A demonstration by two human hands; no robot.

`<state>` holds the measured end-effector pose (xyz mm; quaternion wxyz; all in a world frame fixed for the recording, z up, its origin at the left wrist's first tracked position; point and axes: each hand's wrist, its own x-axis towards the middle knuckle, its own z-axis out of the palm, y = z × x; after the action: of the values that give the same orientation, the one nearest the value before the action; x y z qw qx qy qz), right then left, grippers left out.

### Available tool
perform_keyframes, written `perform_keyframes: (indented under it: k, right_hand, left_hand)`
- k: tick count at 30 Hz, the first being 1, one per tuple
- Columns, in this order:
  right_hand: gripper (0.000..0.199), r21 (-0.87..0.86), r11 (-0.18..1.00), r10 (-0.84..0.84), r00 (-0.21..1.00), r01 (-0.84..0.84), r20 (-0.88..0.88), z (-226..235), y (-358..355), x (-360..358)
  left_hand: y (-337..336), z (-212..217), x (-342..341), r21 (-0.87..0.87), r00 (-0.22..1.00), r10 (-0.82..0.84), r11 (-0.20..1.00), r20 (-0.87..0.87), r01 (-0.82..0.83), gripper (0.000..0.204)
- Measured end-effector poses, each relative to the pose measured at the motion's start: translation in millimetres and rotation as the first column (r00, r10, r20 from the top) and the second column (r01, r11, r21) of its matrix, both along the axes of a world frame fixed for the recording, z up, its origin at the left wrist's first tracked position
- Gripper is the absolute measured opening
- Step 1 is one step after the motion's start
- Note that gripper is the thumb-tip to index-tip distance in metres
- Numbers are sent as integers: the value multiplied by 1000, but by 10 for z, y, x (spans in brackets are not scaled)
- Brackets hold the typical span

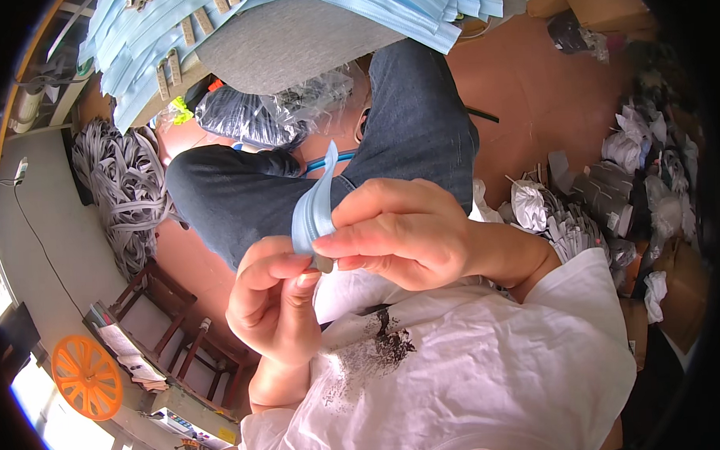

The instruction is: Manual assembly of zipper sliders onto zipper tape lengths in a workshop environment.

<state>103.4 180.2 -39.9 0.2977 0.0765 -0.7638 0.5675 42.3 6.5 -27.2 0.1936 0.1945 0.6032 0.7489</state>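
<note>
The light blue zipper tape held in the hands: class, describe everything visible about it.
The light blue zipper tape is a narrow, soft fabric strip, folded into a loop that rises above the fingers. The right hand pinches it from the side, and the left hand grips below, where a small dark metal piece sits. It is held over the lap.

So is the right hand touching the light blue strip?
Touching. The head view shows the right hand with fingertips pinching the light blue strip against the left hand.
</note>
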Motion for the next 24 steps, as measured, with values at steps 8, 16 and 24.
perform_keyframes:
  k: [8, 16, 24]
  right_hand:
    - [24, -62, 998, -18, 999, 21, 51, -7, -1, 11]
    - [21, -108, 994, 40, 996, -31, 81, 3, 3, 30]
    - [27, -52, 998, 49, 998, -47, 35, 14, -12, 6]
  left_hand:
    - [7, -21, -6, 9, 999, -24, 1000, 29, 24, 15]
    - [14, -24, -5, -17, 1000, -13, 1000, 15, 13, 13]
    - [46, -49, 55, 21, 998, 58, 998, -11, -58, 14]
